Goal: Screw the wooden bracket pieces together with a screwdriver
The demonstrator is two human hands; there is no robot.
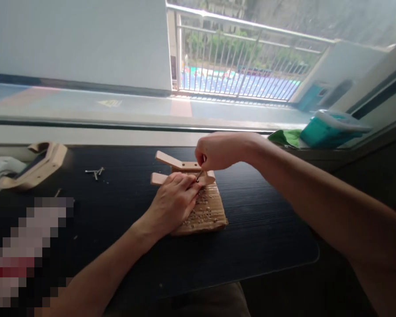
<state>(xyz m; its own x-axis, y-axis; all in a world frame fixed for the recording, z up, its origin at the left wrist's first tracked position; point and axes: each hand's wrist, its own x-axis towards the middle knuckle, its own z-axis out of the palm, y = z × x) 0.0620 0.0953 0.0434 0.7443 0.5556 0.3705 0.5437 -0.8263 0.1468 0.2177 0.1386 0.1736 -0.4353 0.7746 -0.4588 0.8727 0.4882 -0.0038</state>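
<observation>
Wooden slats (181,164), two (perhaps joined), touch left hand (172,203), right hand (218,152).

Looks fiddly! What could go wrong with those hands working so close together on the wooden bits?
1. The thin dark tool pinched in the right hand points down right beside the left hand; a slip might jab it.
2. The tiny pale bits scattered on the brown cardboard piece could roll off if the pale wooden strips shift.
</observation>
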